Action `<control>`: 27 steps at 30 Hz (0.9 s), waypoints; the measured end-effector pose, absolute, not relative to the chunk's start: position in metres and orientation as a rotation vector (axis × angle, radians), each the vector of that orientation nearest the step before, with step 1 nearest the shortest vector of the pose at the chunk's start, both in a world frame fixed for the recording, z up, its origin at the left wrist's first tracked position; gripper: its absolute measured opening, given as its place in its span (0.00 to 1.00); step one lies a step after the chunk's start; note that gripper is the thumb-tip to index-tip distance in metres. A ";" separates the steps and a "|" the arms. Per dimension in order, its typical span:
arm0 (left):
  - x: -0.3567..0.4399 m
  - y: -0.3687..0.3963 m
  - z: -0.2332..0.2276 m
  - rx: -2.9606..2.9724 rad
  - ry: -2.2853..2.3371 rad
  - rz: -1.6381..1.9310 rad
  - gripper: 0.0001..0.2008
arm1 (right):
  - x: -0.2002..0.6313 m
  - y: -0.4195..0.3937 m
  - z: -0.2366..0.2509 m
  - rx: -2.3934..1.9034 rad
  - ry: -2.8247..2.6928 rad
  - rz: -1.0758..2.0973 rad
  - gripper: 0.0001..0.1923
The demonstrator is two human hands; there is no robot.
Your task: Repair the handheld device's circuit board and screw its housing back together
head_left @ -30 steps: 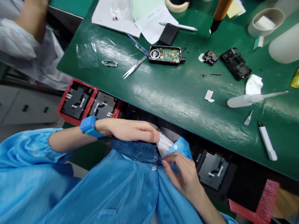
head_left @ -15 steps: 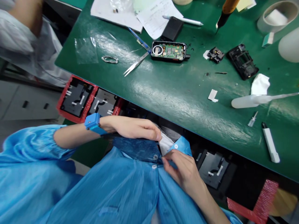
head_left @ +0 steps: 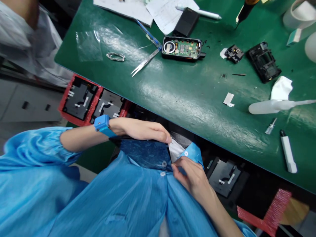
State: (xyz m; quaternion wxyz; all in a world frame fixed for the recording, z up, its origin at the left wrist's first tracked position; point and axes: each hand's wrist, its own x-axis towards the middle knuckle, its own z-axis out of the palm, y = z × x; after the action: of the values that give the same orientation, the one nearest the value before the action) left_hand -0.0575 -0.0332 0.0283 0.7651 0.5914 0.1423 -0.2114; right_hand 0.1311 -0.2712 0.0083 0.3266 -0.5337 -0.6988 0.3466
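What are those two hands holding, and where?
Both grip the blue coat at its front opening: left hand on one edge, right hand pinching the other by the snaps.

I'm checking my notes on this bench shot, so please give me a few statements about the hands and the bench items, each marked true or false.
1. Both hands pinch the front edge of the blue coat. True: the left hand and the right hand grip it near the snap buttons.
2. The left wrist wears a blue wrist strap. True.
3. The right hand holds the tweezers. False: the tweezers lie untouched on the green mat.
4. The opened device has its circuit board exposed. True.
5. The white pen lies on the papers. False: it lies near the mat's front edge, far from them.
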 end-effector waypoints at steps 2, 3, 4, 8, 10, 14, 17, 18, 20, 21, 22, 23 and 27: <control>-0.058 -0.032 0.025 1.261 0.307 -0.464 0.16 | 0.131 -0.271 0.008 -1.397 -1.838 0.908 0.09; -0.057 -0.031 0.023 1.246 0.304 -0.463 0.16 | 0.130 -0.272 0.007 -1.401 -1.839 0.907 0.09; -0.057 -0.031 0.022 1.232 0.299 -0.462 0.17 | 0.130 -0.272 0.006 -1.407 -1.840 0.906 0.09; -0.058 -0.028 0.019 1.215 0.316 -0.464 0.17 | 0.130 -0.276 0.001 -1.422 -1.847 0.916 0.09; -0.058 -0.028 0.018 1.196 0.322 -0.478 0.18 | 0.129 -0.278 -0.002 -1.425 -1.852 0.913 0.09; -0.059 -0.028 0.017 1.189 0.320 -0.475 0.17 | 0.129 -0.282 -0.004 -1.433 -1.857 0.901 0.09; -0.060 -0.028 0.014 1.207 0.338 -0.478 0.18 | 0.129 -0.285 -0.006 -1.438 -1.867 0.905 0.09; -0.061 -0.028 0.012 1.208 0.343 -0.490 0.19 | 0.129 -0.286 -0.007 -1.442 -1.869 0.910 0.09; -0.062 -0.027 0.008 1.198 0.356 -0.517 0.20 | 0.130 -0.288 -0.009 -1.457 -1.867 0.927 0.09; -0.063 -0.027 0.007 1.193 0.363 -0.526 0.21 | 0.130 -0.290 -0.010 -1.466 -1.864 0.938 0.09; -0.064 -0.026 0.006 1.191 0.371 -0.532 0.22 | 0.130 -0.291 -0.011 -1.473 -1.861 0.949 0.09; -0.064 -0.026 0.005 1.190 0.380 -0.537 0.22 | 0.130 -0.292 -0.012 -1.475 -1.858 0.956 0.09; -0.065 -0.025 0.006 1.176 0.422 -0.530 0.21 | 0.130 -0.295 -0.014 -1.462 -1.844 0.989 0.09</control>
State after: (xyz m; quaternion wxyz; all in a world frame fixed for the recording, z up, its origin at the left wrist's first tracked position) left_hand -0.0645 -0.0247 0.0058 0.7784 0.5439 0.1953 -0.2451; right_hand 0.1301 -0.2951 -0.0144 0.2902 -0.5481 -0.6914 0.3706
